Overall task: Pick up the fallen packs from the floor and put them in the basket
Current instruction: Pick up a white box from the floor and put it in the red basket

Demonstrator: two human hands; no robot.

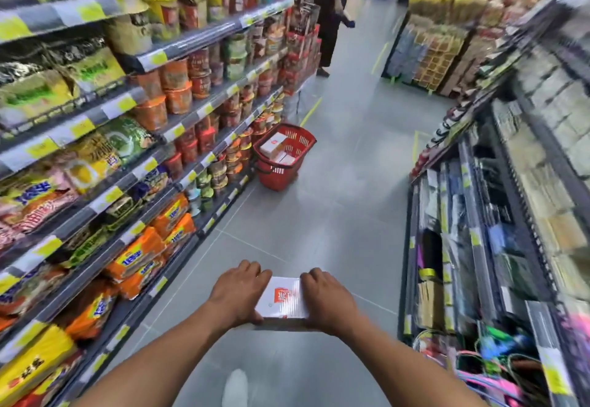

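Note:
A white pack with a red logo [282, 298] is held in front of me above the grey floor. My left hand [238, 291] grips its left end, fingers curled over the far edge. My right hand [329, 298] grips the right end in the same way. Farther down the aisle, a red plastic basket [281, 176] stands on the floor against the left shelf. Inside it lie at least two similar white packs [272, 147].
Shelves of noodle packs and cups [134, 157] line the left side. A stationery rack [479, 247] lines the right. A person in black [330, 13] stands at the aisle's far end near a pallet display [431, 55]. Grey floor [338, 208] runs between me and the basket.

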